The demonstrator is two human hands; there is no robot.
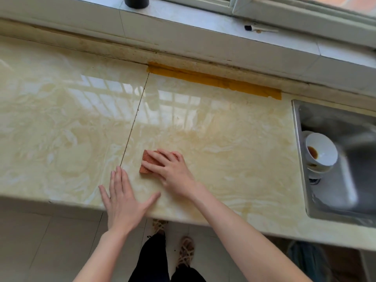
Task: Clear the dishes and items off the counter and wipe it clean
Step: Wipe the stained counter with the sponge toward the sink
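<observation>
Desk (223, 127): cream marble-pattern surface, glossy, with a window reflection across it. Sink (296, 119) taken as reference.

1. Sponge (146, 160): reddish-brown block, lying flat on the desk well left of the sink, nearer the front edge than the back wall. A dark seam (134, 123) in the desk runs just beyond it on the side away from the sink.
2. Right grip (173, 171): released, not clenched; spread, nearly straight fingers press down on the sponge's top, covering the sink-side half.
3. Left grip (122, 200): released, palm flat on the bare desk, farther from the sink than the sponge and apart from it. Its heel sits at the front edge and its fingertips reach the seam.
4. Room: a broad stretch of desk lies between the sponge and the sink's left rim, with faint yellowish staining toward the rim. Another stretch extends past the seam, away from the sink.
5. Back edge: an orange strip (213, 80) runs along the wall joint and ends just short of the sink's rear corner.
6. Inside the sink: stacked white bowls (323, 147) against the left wall, the top one holding brown residue.
</observation>
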